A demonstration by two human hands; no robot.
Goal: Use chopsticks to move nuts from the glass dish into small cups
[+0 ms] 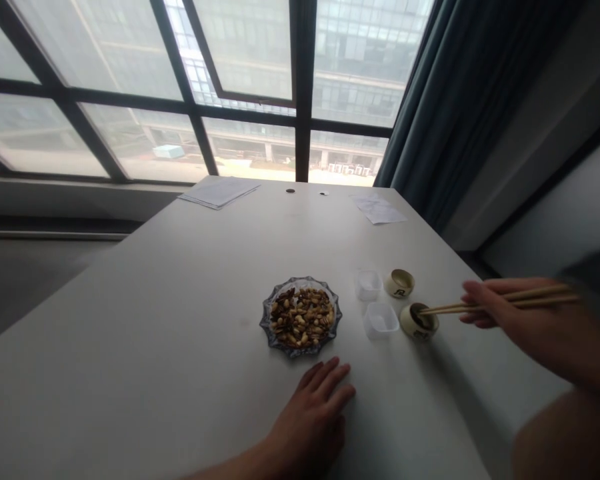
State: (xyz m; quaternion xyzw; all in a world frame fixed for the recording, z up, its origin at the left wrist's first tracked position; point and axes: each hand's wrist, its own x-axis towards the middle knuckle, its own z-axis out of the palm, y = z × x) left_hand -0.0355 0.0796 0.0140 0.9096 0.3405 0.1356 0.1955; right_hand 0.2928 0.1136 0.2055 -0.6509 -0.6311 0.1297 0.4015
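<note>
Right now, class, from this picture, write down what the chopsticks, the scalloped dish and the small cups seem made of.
The chopsticks look like bare wood or bamboo: pale and matte. The scalloped dish seems to be glass, bluish with glints along its rim. The small cups look like glazed ceramic: cream, smooth and faintly shiny, with a dark printed mark.

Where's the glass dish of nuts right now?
In the head view, the scalloped blue-tinted glass dish of mixed nuts sits on the white table, just beyond the bare left hand and left of two small clear plastic tubs.
</note>
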